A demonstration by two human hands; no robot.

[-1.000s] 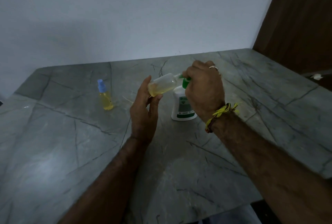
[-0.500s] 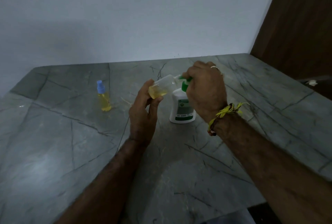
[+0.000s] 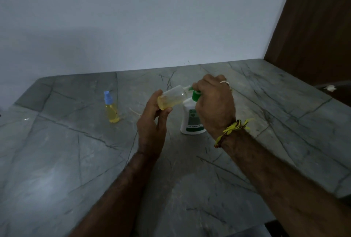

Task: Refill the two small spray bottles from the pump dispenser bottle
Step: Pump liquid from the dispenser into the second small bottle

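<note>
My left hand point(image 3: 152, 122) holds a clear uncapped small bottle point(image 3: 171, 98) tilted on its side, yellow liquid pooled at its base, its mouth against the green pump nozzle. The white pump dispenser bottle point(image 3: 190, 120) with a green pump head stands on the grey marble table point(image 3: 57, 160). My right hand point(image 3: 214, 103) is closed over the pump head and hides most of it. A second small spray bottle point(image 3: 111, 112), full of yellow liquid with a blue spray cap, stands upright at the left, apart from both hands.
A white wall runs behind the table. A brown wooden panel point(image 3: 313, 27) stands at the right, with a small white scrap point(image 3: 330, 88) below it. The table's right and front edges are near my right forearm. A thin pale strand point(image 3: 133, 112) lies near the capped bottle.
The view has shifted, so everything sits a little lower in the frame. The hands, the tilted bottle and the pump keep the same pose; the liquid level looks about the same.
</note>
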